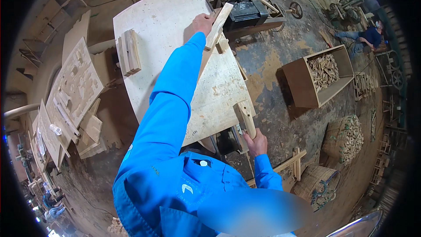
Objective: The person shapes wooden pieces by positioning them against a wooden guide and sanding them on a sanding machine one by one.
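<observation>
My left hand (204, 23) is stretched far out over a pale worktable (166, 13). Its fingers are curled beside a light wooden piece (219, 27) that stands along a brown strip; whether they grip the wood or the strip is hidden. A small wooden block (222, 46) lies against that piece. Close to my body, my right hand (256, 142) is closed around the lower end of a short wooden bar (247, 118) with dark holes in it. The bar's upper end reaches over the table's near right corner.
Stacked wooden strips (128, 52) lie on the table's left. A black motor (245, 12) sits at its far right. To the right are a box of offcuts (302, 83), a woven basket of wood pieces (335, 138) and another basket (305, 184). A person (370, 37) sits at far right.
</observation>
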Demonstrator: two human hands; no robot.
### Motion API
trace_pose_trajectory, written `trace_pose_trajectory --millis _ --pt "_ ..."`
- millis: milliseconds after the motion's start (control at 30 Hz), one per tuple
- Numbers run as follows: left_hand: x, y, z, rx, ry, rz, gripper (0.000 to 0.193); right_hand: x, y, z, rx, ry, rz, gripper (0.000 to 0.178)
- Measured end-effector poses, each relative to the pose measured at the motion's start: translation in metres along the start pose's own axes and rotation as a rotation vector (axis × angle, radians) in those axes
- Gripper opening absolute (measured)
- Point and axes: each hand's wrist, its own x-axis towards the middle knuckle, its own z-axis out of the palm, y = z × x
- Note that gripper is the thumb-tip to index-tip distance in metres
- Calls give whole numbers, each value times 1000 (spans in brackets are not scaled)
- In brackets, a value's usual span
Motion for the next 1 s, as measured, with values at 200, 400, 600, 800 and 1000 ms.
trace_pose_trajectory --millis 200,400,600,800,1000 --pt "-17 -3 5 -19 -8 16 28 -14 16 -5 -3 5 -16 48" --pt "-52 7 7 -29 -34 -21 31 -37 37 -9 3 7 10 43" --pt "-91 19 4 112 75 25 25 -61 57 -10 27 45 7 45" --pt "-120 29 -3 45 -44 40 28 -88 76 -19 2 -8 26 46" --pt "-141 40 9 50 -31 -73 35 -112 100 -18 19 23 17 42"
